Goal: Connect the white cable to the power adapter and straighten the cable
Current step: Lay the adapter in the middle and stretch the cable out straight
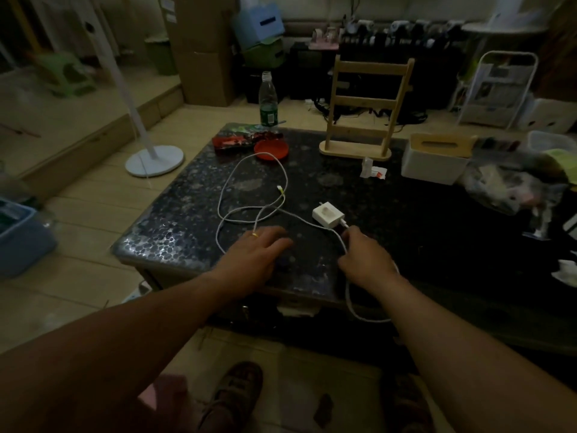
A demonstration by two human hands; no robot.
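Your right hand point(365, 254) has its grip closed on the white cable point(249, 210), pinching it just short of the plug that sits at the power adapter point(327, 215); whether the plug is fully seated you cannot tell. From your fingers the cable drops over the near edge of the worktop point(175, 232) in a hanging loop under your right wrist. Your left hand point(259, 248) lies flat and open, fingers spread, resting on the worktop over a lower bend of the cable. Beyond it the cable curls in loose, overlapping loops, its free end lying near the middle of them. Farther back stand a red dish point(271, 149), a plastic bottle point(268, 100) and a wooden rack point(362, 110).
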